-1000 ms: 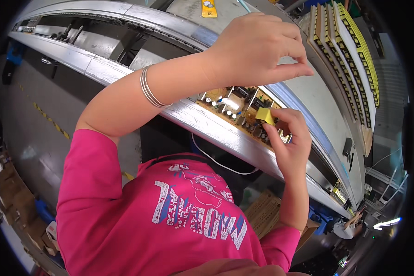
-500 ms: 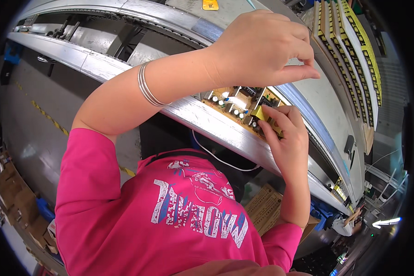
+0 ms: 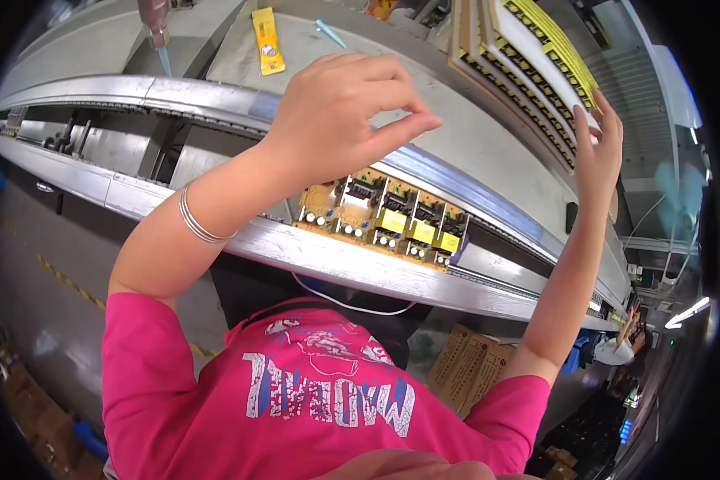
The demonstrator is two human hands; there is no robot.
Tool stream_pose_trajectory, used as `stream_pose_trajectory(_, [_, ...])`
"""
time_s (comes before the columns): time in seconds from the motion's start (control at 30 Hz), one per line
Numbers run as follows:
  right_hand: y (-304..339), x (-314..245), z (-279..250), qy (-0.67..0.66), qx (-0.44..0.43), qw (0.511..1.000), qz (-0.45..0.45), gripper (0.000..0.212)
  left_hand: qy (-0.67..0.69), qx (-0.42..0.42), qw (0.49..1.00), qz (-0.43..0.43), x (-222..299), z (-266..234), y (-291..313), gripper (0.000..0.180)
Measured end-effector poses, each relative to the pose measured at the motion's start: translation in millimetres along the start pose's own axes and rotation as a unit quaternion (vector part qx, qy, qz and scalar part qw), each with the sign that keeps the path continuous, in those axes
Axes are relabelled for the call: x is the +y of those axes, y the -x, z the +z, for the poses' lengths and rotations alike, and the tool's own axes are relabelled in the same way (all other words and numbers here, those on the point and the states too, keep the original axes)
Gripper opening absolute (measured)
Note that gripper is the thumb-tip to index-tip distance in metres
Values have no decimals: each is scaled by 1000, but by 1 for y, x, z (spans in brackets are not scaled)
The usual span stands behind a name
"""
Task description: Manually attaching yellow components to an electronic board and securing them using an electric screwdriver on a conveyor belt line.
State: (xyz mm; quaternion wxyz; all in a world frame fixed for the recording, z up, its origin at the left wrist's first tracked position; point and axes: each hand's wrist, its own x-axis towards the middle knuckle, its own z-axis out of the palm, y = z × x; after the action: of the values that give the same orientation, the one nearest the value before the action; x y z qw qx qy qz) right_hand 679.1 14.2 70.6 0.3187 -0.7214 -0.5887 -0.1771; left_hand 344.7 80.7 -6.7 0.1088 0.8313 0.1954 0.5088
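The brown circuit board panel (image 3: pixel 368 216) lies in the middle of things, between the silver near rail (image 3: pixel 336 260) and the matching far rail (image 3: pixel 464 182), and I can count three yellow blocks (image 3: pixel 422 232) standing on it in a slanting row toward its four o'clock end. Taking that panel as the centre of the dial, the worker's left hand (image 3: pixel 352 112) hangs a little short of twelve o'clock, its fingers curled toward the thumb; nothing shows in its grip, though I can't tell whether the tips meet. Three bracelets (image 3: pixel 192 220) ring that forearm. The right hand (image 3: pixel 600 148) is well away, between two and three o'clock, at the edge of a stack of trays (image 3: pixel 528 68) filled with yellow-and-black parts; thumb and forefinger stand apart there, a strip of white showing between them. That stack leans at half past one on the grey desk (image 3: pixel 472 136). Over at eleven lies a yellow packet (image 3: pixel 268 42), with a thin teal stick (image 3: pixel 329 34) just past it toward twelve, and at ten a tool with a pointed tip (image 3: pixel 156 32) reaches in. A white cable (image 3: pixel 352 306) loops at six by the pink shirt (image 3: pixel 216 416), cardboard (image 3: pixel 468 368) sits at five, and farther off at four another person (image 3: pixel 616 350) shows, small.
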Motion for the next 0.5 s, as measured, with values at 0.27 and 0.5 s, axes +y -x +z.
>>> stream_pose_trajectory(0.27, [-60, 145, -3, 49, -90, 994, 44, 44, -17, -5, 1000, -17, 1, -4, 6, 24])
stream_pose_trajectory(0.5, [-47, 108, -22, 107, -23, 993, 52, 41, 6, 6, 1000, -6, 4, -13, 14, 18])
